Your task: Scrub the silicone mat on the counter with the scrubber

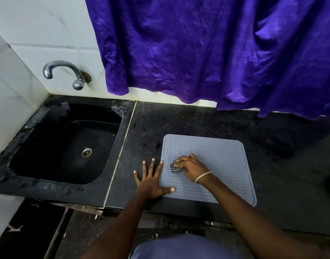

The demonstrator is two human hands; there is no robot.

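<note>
1. As we look down on the dark counter (197, 118), we see the silicone mat (222, 152) lying flat on it. The mat is to the right of the sink (39, 146) and close to the near edge of the counter.
2. We see that the mat is grey-blue, with rounded corners and wavy ridges over its surface.
3. We find the right hand (191, 168) over the left part of the mat. Its fingers are curled together around the scrubber (175, 166), a small black-and-white checkered piece that shows out of the left side of the hand.
4. We see the scrubber touching the mat surface, not far from the mat's left edge.
5. We notice a thin bracelet (202, 177) on the right wrist.
6. We see the left hand (151, 181) lying flat at the left edge of the mat. Its fingers are straight and spread apart, and it holds nothing.
7. We see that most of its fingers rest on the bare counter, the one nearest the mat reaches its left edge, and the thumb lies on the near left part of the mat.
8. We see a round metal drain (86, 152) in the bottom of the black sink, and a curved metal tap (66, 73) on the white tiled wall (48, 25) above the sink's far side.
9. We see a purple curtain (216, 49) hanging down over the far edge of the counter, well apart from the mat.
</note>
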